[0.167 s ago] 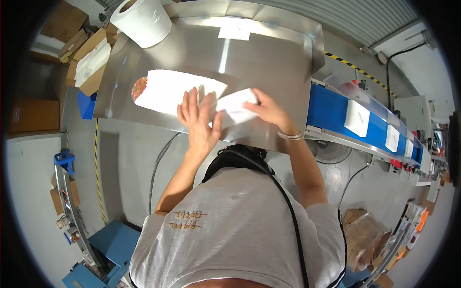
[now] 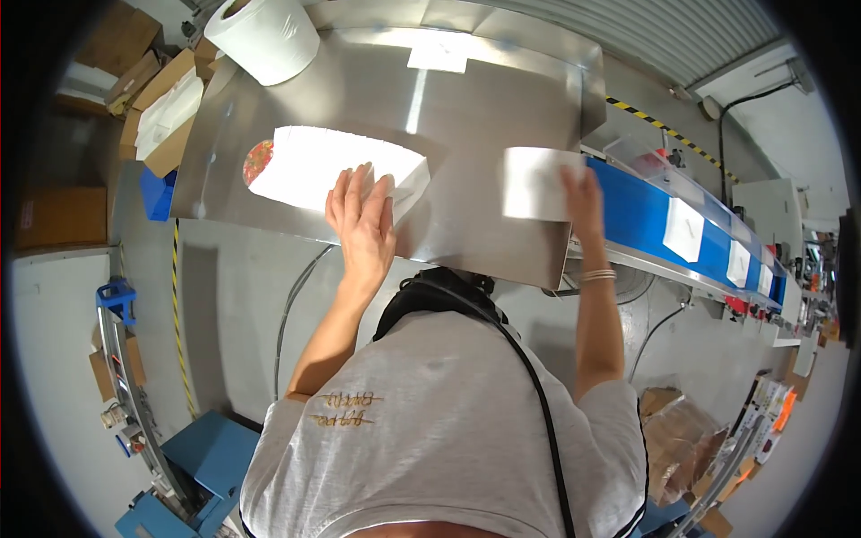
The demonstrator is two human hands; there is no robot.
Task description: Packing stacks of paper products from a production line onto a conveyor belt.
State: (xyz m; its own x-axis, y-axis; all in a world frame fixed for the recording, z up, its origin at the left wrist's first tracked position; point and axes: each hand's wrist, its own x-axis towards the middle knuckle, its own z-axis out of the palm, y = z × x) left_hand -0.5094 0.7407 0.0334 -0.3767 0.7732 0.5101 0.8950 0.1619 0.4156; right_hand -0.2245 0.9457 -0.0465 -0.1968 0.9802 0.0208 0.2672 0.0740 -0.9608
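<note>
A row of overlapping white flat pieces [image 2: 309,166], perhaps packets or sheets, lies fanned out on the steel table [image 2: 480,108]. At its left end shows a round red patterned face [image 2: 258,163]. My left hand [image 2: 365,215] rests on the row's right part, fingers stretched out and holding nothing. Over the table's right edge, my right hand [image 2: 587,206], smeared by motion, grips the right side of a single white square piece [image 2: 531,184]. That piece is beside the near end of the blue conveyor belt [image 2: 628,211].
Several white pieces [image 2: 683,229] are spaced along the belt, with a clear guard [image 2: 691,184] beside it. A large white roll [image 2: 273,45] stands at the table's far left. A white card [image 2: 438,57] lies at the back. Open cardboard boxes [image 2: 170,121] stand left of the table.
My right hand has carried the white square piece rightward, from beside my left hand to the belt's near end. The pieces on the belt have shifted slightly farther along. My left hand stays on the row.
</note>
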